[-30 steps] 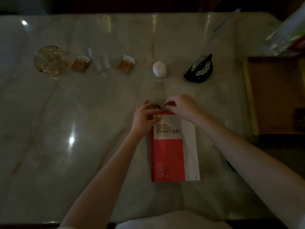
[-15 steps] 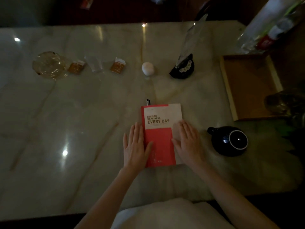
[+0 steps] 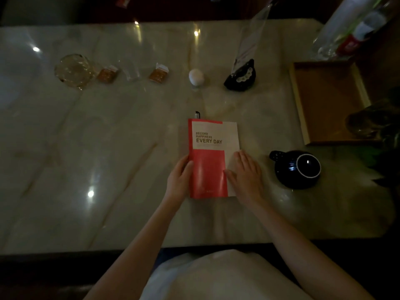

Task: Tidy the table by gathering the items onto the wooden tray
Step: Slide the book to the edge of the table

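Notebook (image 3: 213,158), red and white, lies flat at the tabletop (image 3: 108,148) centre. At its 9 o'clock edge the left hand (image 3: 178,180) has its grip curled around the spine; at 3 o'clock the right hand (image 3: 246,177) presses flat, fingers straight. Farther toward 3 o'clock sits a dark teapot (image 3: 296,168), with the wooden tray (image 3: 299,109) at 2 o'clock.

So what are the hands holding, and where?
The left hand grips the red and white notebook by its left edge. The right hand rests flat on its lower right part.
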A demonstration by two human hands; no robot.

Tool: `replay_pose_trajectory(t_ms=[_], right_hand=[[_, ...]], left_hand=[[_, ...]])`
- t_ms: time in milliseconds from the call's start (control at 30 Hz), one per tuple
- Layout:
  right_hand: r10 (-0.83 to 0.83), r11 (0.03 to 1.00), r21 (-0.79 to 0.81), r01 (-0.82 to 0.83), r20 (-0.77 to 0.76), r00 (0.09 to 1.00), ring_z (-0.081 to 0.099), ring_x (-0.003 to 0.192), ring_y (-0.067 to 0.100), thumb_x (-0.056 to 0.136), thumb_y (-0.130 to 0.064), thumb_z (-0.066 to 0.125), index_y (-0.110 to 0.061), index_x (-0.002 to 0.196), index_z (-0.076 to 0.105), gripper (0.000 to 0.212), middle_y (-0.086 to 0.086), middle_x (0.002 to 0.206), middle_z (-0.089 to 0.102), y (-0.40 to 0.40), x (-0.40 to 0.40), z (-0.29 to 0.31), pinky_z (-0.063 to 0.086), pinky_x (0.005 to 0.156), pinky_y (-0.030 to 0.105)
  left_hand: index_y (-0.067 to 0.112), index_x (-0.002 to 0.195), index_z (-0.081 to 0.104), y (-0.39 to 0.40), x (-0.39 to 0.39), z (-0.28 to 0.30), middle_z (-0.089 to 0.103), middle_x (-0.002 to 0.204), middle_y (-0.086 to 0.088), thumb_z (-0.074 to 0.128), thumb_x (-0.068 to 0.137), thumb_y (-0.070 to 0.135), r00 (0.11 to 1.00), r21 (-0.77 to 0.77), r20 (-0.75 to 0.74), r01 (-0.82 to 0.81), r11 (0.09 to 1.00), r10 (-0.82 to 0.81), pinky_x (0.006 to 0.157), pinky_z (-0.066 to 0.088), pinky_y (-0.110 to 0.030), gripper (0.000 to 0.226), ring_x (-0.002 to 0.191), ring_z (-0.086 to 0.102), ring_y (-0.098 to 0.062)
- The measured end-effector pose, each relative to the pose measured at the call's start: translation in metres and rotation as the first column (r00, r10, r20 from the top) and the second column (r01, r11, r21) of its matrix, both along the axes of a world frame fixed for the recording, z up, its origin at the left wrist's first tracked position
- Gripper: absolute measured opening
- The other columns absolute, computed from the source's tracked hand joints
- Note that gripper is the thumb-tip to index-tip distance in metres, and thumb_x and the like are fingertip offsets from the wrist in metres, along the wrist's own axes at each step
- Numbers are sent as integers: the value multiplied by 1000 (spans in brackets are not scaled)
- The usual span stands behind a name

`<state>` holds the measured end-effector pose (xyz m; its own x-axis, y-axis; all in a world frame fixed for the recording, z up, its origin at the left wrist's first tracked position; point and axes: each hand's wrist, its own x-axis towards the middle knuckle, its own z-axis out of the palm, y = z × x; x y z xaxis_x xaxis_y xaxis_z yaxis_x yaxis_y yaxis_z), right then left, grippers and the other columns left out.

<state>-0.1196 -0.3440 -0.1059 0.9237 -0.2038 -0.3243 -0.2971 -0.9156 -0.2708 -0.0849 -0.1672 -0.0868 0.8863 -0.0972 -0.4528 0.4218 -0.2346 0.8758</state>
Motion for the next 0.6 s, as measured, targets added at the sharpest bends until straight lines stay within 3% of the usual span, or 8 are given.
replay_pose_trajectory(t_ms=[67,100,167,267,433,533,600], right_hand=[[5,1000,-11,-5,2,1000,10,145,19,96,-45,32,-11,147,10,65,5,158,12,0,1,2,9,117,35],[8,1000,-13,-8,5,1000,10,145,19,96,-45,32,-11,147,11,65,5,158,13,0,1,4,9,117,35],[3,1000,3,-3,11,1000,11,145,20,96,-43,34,-11,147,12,64,6,157,14,1,1,6,10,117,36],[-5,999,45,4,23,1000,16,143,22,94,-40,41,-9,146,19,64,7,156,19,1,3,8,14,116,35],[-64,977,207,45,89,994,36,129,25,88,-23,55,-10,136,39,52,7,141,42,-2,18,20,29,107,31],[-270,848,484,215,46,962,48,121,22,89,-15,53,-14,133,43,45,7,134,50,5,26,32,41,96,27],[-362,690,668,277,-12,932,55,109,18,89,-10,54,-15,129,46,41,5,123,56,17,32,40,48,74,16]], left_hand=[[30,122,46,-1,-4,2,62,114,-8,54,90,18,984,-233,-167,-105,967,66,72,52,-26,36,94,63,-18],[35,121,43,-1,-7,0,61,115,-11,57,87,12,979,-267,-198,-98,959,45,68,54,-27,43,93,64,-21],[38,119,37,-3,-9,-4,59,118,-14,59,83,1,976,-262,-218,-71,962,12,65,56,-30,56,93,64,-25],[27,126,34,-5,-8,-6,58,117,-17,58,81,-8,973,-218,-223,-100,971,50,61,58,-29,62,88,64,-22],[23,133,35,4,2,0,61,109,-17,57,79,-13,959,-277,-260,-188,942,114,57,58,-29,69,79,64,-22],[25,133,36,24,10,6,64,101,-12,58,79,-12,963,-333,-250,-185,925,102,58,58,-31,69,74,66,-20],[25,133,36,41,15,10,66,98,-11,58,79,-10,968,-353,-232,-175,919,95,60,59,-33,68,71,68,-19]])
